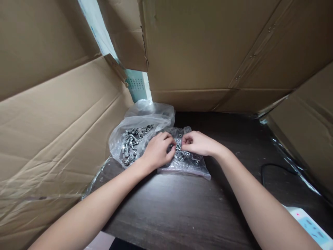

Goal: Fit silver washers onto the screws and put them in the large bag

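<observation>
My left hand (159, 150) is closed in a pinch over the left side of a flat clear plastic bag (186, 171). Its thumb and fingertips come together, and whatever they grip is too small to make out. My right hand (198, 143) faces it from the other side, fingers curled and pinched, with its tips hidden or too fine to read. Between and below the two hands lie loose metal screws, nuts and washers (179, 155) on the clear bag. Beside my left hand, a larger open plastic bag (118, 133) holds many metal bolts (131, 141).
Cardboard walls (208, 52) enclose the dark wooden table (166, 205) at the back and both sides. A white power strip (309, 224) with a red light sits at the lower right, near a black cable (277, 165).
</observation>
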The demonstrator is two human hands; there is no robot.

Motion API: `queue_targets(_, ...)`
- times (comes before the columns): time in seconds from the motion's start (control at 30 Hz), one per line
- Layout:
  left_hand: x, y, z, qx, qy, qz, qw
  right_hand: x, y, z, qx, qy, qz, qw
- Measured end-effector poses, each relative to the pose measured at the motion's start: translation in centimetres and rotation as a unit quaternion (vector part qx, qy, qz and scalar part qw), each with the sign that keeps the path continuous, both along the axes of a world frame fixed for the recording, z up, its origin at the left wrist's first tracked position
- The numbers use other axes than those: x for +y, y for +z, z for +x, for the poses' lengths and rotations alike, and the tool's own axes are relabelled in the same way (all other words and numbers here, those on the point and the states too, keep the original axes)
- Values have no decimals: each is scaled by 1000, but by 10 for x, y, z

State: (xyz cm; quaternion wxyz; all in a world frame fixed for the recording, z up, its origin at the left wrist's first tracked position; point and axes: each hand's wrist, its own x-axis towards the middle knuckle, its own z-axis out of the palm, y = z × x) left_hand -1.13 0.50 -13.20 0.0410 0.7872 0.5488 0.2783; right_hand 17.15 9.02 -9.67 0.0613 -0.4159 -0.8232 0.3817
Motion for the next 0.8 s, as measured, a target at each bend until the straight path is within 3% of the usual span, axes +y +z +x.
queue_targets(0.1, -1, -1, 2, 19, 6, -13, 1000, -7, 4, -2, -85, 0, 34, 996)
queue_targets(0.27, -2, -4, 3, 24, 8, -18, 1000, -14, 5, -7, -122, 6, 63, 991)
queue_targets(0.63, 0, -3, 2, 14, 5, -26, 1000, -10, 1, -6, -102, 32, 24, 994)
queue_targets(0.8, 0, -2, 2, 32, 12, -38, 999, -10, 0, -7, -74, 41, 57, 995)
